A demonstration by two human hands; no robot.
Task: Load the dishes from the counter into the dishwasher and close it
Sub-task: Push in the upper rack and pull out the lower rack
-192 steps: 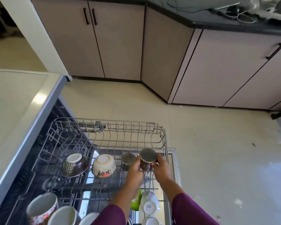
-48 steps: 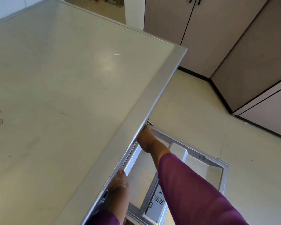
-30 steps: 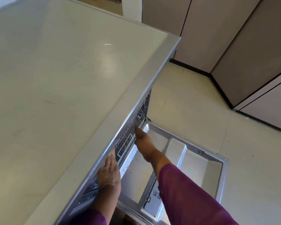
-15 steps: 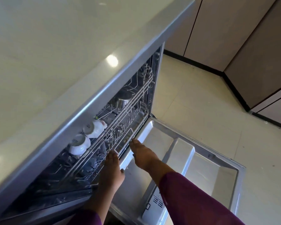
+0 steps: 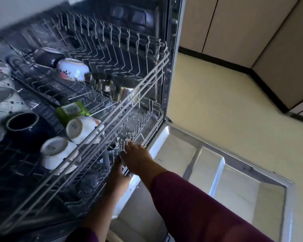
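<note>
Near edge: both arms in purple sleeves [image 5: 191,206] reach forward and left to the dishwasher.

- Left grip [image 5: 117,177]: fingertips at the front wires of the lower rack [image 5: 154,109]. Blur hides whether they curl round a wire, so I cannot tell.
- Right grip [image 5: 140,159]: just beyond the left, fingers straight and touching the same front edge. It holds nothing.
- Lower rack: sits inside the tub, directly ahead of both grips. Stiff wire that looks lightly loaded, so it should slide easily. Best pushed flat-handed at the front rim.
- Door [image 5: 208,172]: lies flat open, right of and beneath the arms. It is a rigid hinged panel and likely has some weight. Lift it at the free edge on the right, which neither grip is near.
- Upper rack [image 5: 143,82]: above and beyond, carrying white cups [image 5: 54,151], a dark mug [image 5: 24,126], steel cups [image 5: 122,89] and a flowered bowl [image 5: 72,69]. The crockery is fragile, so a hard shove may rattle it.
</note>
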